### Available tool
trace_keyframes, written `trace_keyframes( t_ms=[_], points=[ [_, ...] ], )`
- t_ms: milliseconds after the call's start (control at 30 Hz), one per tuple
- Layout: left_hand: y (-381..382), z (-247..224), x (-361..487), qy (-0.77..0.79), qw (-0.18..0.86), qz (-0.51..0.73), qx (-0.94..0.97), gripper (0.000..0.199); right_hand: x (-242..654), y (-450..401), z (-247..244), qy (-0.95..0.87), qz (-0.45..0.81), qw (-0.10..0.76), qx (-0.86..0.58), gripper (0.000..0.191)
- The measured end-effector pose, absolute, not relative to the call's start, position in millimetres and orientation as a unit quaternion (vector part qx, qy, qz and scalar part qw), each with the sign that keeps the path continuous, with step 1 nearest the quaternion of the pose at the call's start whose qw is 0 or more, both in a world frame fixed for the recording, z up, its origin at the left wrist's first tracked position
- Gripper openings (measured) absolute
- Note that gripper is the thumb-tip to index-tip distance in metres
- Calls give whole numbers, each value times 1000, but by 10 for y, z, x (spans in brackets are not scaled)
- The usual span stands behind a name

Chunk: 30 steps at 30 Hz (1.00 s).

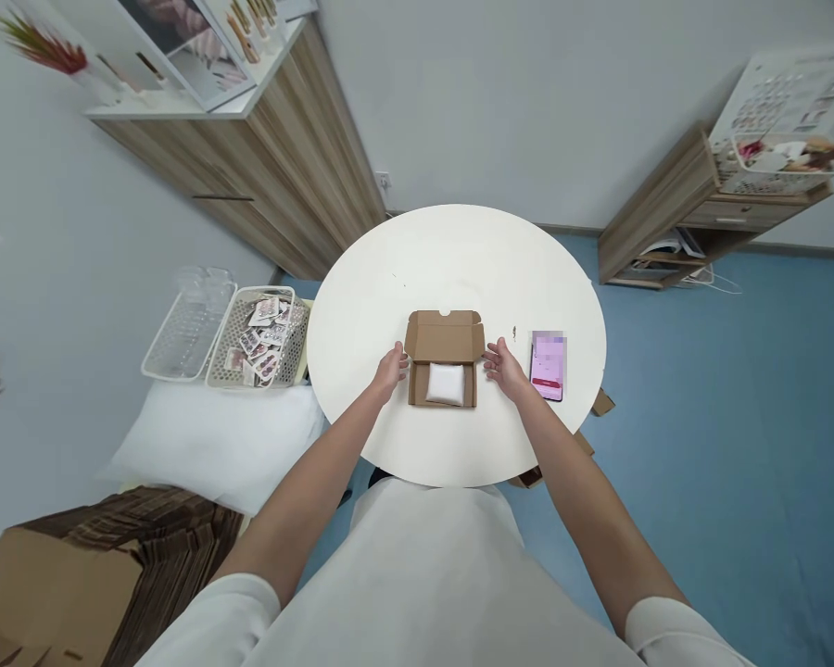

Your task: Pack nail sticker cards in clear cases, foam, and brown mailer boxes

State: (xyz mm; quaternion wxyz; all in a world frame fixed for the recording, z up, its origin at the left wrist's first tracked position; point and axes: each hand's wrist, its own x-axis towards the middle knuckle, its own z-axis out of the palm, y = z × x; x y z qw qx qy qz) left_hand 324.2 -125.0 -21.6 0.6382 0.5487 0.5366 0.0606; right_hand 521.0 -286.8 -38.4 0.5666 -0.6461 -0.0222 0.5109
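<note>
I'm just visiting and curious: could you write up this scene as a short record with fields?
Surface: round white table
Centre: small brown cardboard box, lid open
Inside box: white, pillow-shaped packet
Left hand: open, at the box's left side; contact unclear
Right hand: open, at the box's right side; contact unclear
Right of box: phone with a pink-purple screen
Left of table: perforated white basket holding small printed cards
Lower left: stack of brown cardboard
Floor: blue
</note>
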Motion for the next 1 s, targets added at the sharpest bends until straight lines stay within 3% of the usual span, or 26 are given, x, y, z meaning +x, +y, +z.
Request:
trace_keyframes(
  t_ms=[200,533,1000],
  points=[
    [-1146,-179,3282,535,697,52,475,78,5249,-2704,-354,-47,555,569,-605,63],
    [-1251,-107,3125,455,695,69,553,78,5075,-2888,-285,-229,507,560,-614,57],
    [-1102,-128,2733,398,685,-37,609,70,4689,-3073,-327,-204,518,548,-624,65]
  ],
)
